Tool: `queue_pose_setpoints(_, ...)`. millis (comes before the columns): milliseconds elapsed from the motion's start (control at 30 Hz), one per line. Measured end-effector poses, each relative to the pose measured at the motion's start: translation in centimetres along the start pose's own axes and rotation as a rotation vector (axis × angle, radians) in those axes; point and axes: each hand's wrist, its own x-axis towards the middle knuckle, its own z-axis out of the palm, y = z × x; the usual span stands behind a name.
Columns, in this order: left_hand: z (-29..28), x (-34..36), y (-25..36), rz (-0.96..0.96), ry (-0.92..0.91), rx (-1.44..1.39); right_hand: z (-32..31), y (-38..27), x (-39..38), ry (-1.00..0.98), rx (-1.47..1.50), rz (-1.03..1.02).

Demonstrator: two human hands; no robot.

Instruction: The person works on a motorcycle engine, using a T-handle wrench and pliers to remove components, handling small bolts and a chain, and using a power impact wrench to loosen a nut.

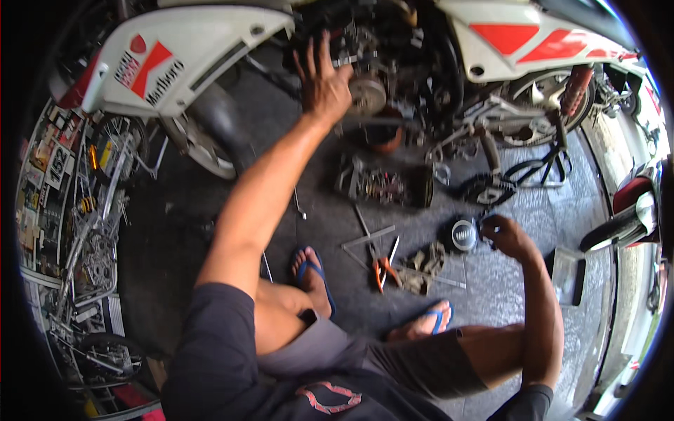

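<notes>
My left hand reaches forward to the exposed motorcycle engine, fingers spread, over or against its left side. Whether the fingertips touch metal cannot be made out. Low on the right, my right hand has its fingers curled beside a round can with a pale lid. Something small and dark shows at those fingertips, too unclear to name. On the floor between my feet and the engine lie orange-handled pliers, a crumpled rag and a T-handle wrench.
The motorcycle's white fairing overhangs at left. An open toolbox full of small parts sits below the engine, near a brown bowl. At right stand a shallow tray and a kickstand-like metal frame. Motorcycle frames line the left.
</notes>
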Motion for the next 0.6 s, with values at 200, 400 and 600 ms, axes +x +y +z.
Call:
queue_pose_setpoints(200, 1.2, -1.2, 0.2, -0.048, -0.138, 0.287, -0.2, -3.2, -1.1, -0.016, -0.041, 0.014)
queue_pose_setpoints(400, -2.1, -2.6, -1.7, 0.034, 0.033, -0.101, -0.4, -5.7, -3.2, 0.062, 0.008, -0.040)
queue_pose_setpoints(600, -1.2, -5.8, -1.1, -0.932, -0.057, -0.776, -1.6, -11.3, -6.2, 0.063, 0.068, -0.059)
